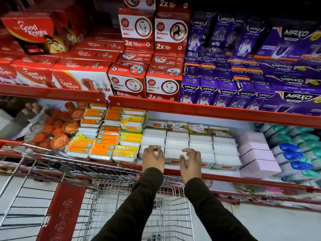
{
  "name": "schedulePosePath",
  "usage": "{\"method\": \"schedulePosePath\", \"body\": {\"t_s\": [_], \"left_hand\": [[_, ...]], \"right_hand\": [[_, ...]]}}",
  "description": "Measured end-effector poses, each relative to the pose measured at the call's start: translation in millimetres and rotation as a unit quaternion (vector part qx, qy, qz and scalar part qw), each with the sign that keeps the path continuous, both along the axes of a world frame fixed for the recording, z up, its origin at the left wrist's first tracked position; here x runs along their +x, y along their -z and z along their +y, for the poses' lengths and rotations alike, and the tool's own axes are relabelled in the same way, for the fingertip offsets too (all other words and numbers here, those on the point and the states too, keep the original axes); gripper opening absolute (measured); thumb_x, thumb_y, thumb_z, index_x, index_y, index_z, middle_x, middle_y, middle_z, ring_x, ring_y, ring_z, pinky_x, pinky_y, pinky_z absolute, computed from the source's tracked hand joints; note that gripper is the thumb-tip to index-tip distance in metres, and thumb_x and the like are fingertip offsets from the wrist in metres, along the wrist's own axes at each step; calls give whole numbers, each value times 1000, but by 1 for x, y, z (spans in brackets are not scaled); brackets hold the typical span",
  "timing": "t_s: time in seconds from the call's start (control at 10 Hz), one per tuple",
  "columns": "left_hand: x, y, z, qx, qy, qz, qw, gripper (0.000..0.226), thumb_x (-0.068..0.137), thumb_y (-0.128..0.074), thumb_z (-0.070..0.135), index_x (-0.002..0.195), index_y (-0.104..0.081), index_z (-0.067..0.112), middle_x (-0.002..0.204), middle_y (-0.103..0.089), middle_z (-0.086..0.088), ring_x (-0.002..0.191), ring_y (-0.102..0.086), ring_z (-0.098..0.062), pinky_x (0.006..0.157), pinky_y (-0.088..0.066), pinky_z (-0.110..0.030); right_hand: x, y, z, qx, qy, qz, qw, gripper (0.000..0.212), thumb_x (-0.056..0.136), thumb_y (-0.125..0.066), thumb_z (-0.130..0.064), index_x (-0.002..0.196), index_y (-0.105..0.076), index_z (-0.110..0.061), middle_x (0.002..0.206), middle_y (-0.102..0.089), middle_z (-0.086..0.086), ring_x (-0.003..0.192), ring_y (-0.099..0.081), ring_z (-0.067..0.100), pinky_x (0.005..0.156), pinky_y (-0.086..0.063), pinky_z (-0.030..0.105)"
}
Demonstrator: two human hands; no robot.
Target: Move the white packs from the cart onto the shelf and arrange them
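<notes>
1. From the head camera, a person in dark sleeves reaches over a wire cart [132, 202] toward the lower shelf [225, 177], whose red front edge runs across under both wrists.

2. The white packs [199, 145] lie on that shelf in four neat rows running front to back, each row topped at the rear by a pack with a green printed label.

3. The left hand [153, 158] rests on the front of the leftmost white row; its grip is loosely apart, fingers curled down onto the pack top and not closed around anything.

4. The right hand [191, 162] sits just beside it at the front of the second row, fingers spread and bent, the thumb touching the near edge of the front pack; this grip is also apart, pressing rather than clamped.

5. Left of the white rows, orange and yellow packs [106, 145] are stacked somewhat unevenly; right of them stand pale pink boxes [257, 153], then blue and teal items [295, 153].

6. On the shelf above, red Good Knight boxes [81, 79] fill the left side and purple Maxo boxes [225, 94] the right.

7. The part of the cart basket in view below the arms shows only bare wire, with a red panel [64, 213] on its left side.
</notes>
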State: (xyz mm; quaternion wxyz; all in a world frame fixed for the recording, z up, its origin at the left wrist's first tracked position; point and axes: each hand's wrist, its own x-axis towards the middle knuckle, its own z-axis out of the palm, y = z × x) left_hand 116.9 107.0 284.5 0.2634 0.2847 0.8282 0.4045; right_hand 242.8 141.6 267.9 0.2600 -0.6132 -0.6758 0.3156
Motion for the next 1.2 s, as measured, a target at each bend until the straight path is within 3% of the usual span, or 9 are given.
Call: {"method": "schedulePosePath", "body": {"t_s": [0.1, 0.2, 0.3, 0.4, 0.7, 0.9, 1.0, 1.1, 1.2], "left_hand": [[-9, 8, 19, -112, 155, 249, 949, 45, 97, -44, 38, 140, -44, 24, 145, -45, -5, 130, -46, -25, 108, -36, -42], [-14, 22, 31, -189, 223, 270, 917, 63, 100, -33, 45, 157, -15, 23, 166, -11, -3, 152, -14, -27, 122, -11, -49], [-13, 45, 33, -234, 276, 283, 888, 68, 102, -20, 49, 158, 9, 22, 164, 20, -2, 152, 16, -24, 123, 10, -50], [-12, 52, 32, -232, 271, 297, 886, 68, 102, -18, 49, 157, 11, 22, 163, 24, -2, 151, 20, -23, 122, 13, -49], [14, 42, 43, -211, 272, 333, 878, 77, 90, 3, 54, 157, 10, 17, 164, 21, -6, 152, 17, -25, 119, 15, -49], [67, 47, 67, -196, 320, 345, 860, 67, 103, -14, 46, 157, 11, 17, 163, 23, -5, 152, 17, -24, 123, 11, -46], [73, 53, 68, -208, 315, 353, 856, 70, 96, 1, 51, 156, 13, 17, 162, 25, -5, 152, 18, -24, 122, 11, -46], [76, 52, 66, -199, 299, 348, 866, 90, 74, 20, 54, 156, 12, 17, 162, 24, -4, 152, 17, -23, 121, 12, -45], [78, 50, 64, -183, 259, 338, 886, 93, 74, 19, 55, 157, 8, 16, 164, 18, -3, 153, 13, -22, 121, 12, -43]], "right_hand": [[2, 7, 29, 66, -106, -213, 969, 47, 101, -44, -32, 147, -36, -27, 159, -27, 1, 143, -28, 28, 119, -21, 42], [3, 14, 47, 29, -165, -299, 939, 60, 104, -30, -42, 158, -9, -26, 167, 6, -5, 154, 5, 31, 119, 9, 48], [7, 28, 54, -12, -206, -337, 918, 69, 98, -6, -57, 158, 10, -25, 163, 24, -7, 150, 23, 28, 121, 14, 54], [10, 36, 52, -10, -207, -335, 919, 80, 85, 10, -60, 157, 13, -26, 161, 28, -8, 150, 25, 26, 121, 13, 54], [44, 14, 76, 4, -133, -269, 954, 65, 102, -22, -54, 158, -8, -25, 167, 2, -3, 153, 14, 22, 122, 11, 48], [113, 28, 101, -38, -88, -331, 939, 78, 93, -4, -63, 159, 0, -21, 168, 4, 1, 153, 12, 29, 123, 6, 55], [120, 32, 103, -42, -103, -325, 939, 81, 90, 0, -66, 158, 5, -22, 167, 7, 0, 153, 13, 28, 123, 6, 55], [122, 29, 104, -37, -106, -299, 947, 72, 101, -17, -58, 158, 5, -22, 167, 10, -1, 153, 16, 27, 123, 9, 54], [127, 24, 102, -18, -116, -278, 953, 72, 100, -16, -59, 159, 2, -22, 167, 10, -1, 153, 17, 25, 124, 8, 51]]}}
